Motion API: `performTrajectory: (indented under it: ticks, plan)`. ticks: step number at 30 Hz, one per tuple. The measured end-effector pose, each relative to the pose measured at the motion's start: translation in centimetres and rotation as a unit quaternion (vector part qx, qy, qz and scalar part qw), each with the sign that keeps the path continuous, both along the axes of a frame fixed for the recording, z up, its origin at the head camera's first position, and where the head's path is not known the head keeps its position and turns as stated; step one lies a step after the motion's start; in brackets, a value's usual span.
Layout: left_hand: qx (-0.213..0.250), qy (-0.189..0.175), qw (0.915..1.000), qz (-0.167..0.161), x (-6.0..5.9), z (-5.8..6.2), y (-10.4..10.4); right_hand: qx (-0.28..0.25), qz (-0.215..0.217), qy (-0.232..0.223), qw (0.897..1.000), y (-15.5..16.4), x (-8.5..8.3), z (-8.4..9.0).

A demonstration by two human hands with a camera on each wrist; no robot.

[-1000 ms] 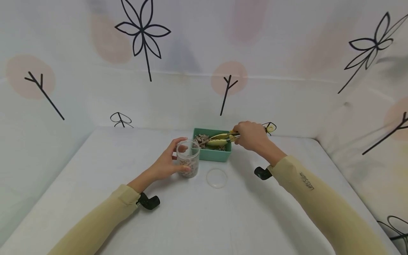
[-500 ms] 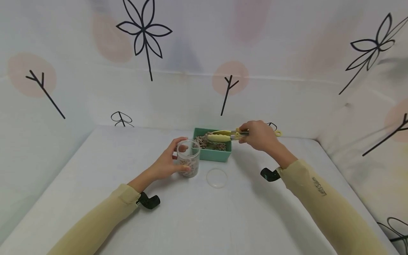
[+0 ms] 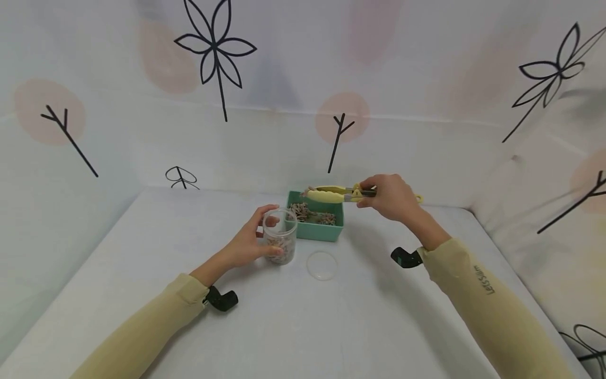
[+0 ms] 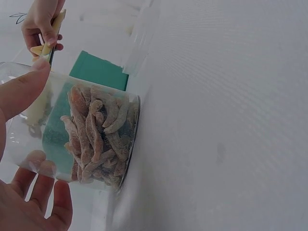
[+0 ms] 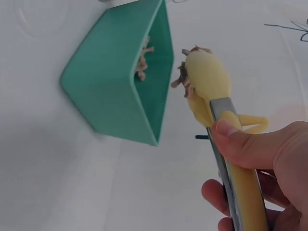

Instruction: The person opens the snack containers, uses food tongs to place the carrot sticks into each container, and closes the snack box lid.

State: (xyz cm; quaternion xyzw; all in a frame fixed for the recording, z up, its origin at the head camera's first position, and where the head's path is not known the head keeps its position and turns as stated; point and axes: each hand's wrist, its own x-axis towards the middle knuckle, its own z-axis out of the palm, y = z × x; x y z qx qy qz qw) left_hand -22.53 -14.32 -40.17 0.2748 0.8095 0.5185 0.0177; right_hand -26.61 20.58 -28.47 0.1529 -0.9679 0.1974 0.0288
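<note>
My left hand (image 3: 248, 243) grips a clear plastic jar (image 4: 57, 139) that stands on the table, its top uncovered. Brownish, powdery dried strips (image 4: 96, 134) fill its lower part. My right hand (image 3: 390, 197) holds yellow tongs (image 3: 326, 196) with metal arms, raised above a green rectangular box (image 3: 319, 231). Between the tong tips, several dried strips (image 5: 181, 79) stick out, best seen in the right wrist view. More of the strips (image 3: 326, 217) lie inside the box, just behind and to the right of the jar.
A clear round lid (image 3: 322, 265) lies on the white table (image 3: 303, 326), in front of the box and right of the jar. A white cloth backdrop (image 3: 274, 147) with flower drawings rises behind the table.
The right hand has lifted the tongs up out of the green box and moved slightly right, with strips pinched in the tips. The left hand and jar have stayed in place.
</note>
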Motion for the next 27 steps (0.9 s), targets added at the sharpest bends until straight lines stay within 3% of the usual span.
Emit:
performTrajectory:
  ticks: [7, 17, 27]
  plan:
    - [-0.004, -0.007, 1.0, 0.003, 0.0, 0.0, 0.1, -0.043, 0.009, -0.008, 0.999, 0.1, 1.0, 1.1]
    - [-0.006, -0.007, 1.0, 0.004, 0.0, -0.2, -0.1, -0.077, 0.06, 0.003, 0.995, -1.9, 3.6, 2.6]
    - [-0.002, 0.003, 1.0, -0.006, -0.2, -0.3, 0.0, -0.056, 0.106, 0.0, 0.993, -3.6, 4.1, 2.2]
